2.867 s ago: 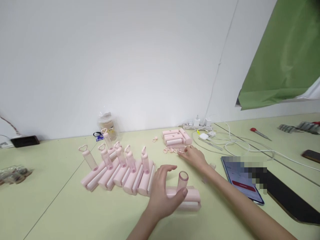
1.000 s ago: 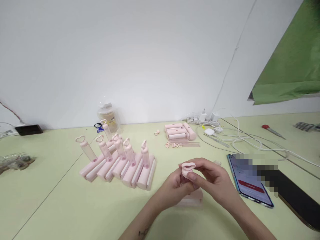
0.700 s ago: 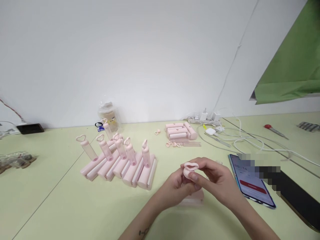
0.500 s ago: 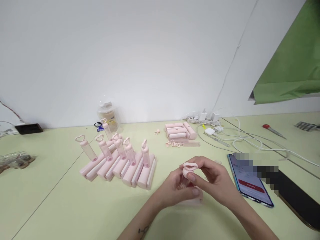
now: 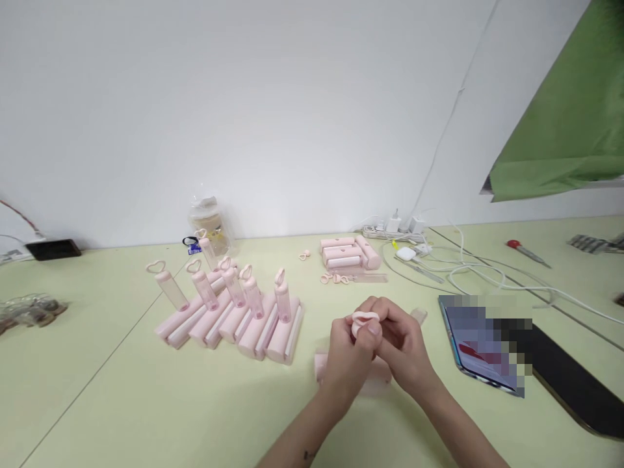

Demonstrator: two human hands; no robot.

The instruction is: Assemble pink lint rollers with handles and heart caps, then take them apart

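Observation:
My left hand (image 5: 345, 357) and my right hand (image 5: 405, 348) are closed together around a small pink cap with a heart-shaped loop (image 5: 364, 316). The loop shows above both thumbs; whatever lies lower in the grip is hidden by the fingers. Under the hands, a pink cylindrical piece (image 5: 377, 376) lies on the table, partly covered. Just beyond the right hand is a small clear piece (image 5: 418, 316). To the left, several clear pink tubes with heart-loop caps (image 5: 252, 299) stand tilted on a row of pink cylinder pairs (image 5: 285, 344).
Pink cylinders (image 5: 344, 253) are stacked at the back, with loose loop caps (image 5: 336, 279) before them. A phone (image 5: 478, 348) and a black slab (image 5: 560, 377) lie at right. White cables (image 5: 502, 279), a red-handled tool (image 5: 526, 252) and a plastic bag (image 5: 210, 227) are farther back.
My left hand has come up and closed in against the right around the loop cap. More of the pink piece beneath now shows at the left. The view has shifted slightly.

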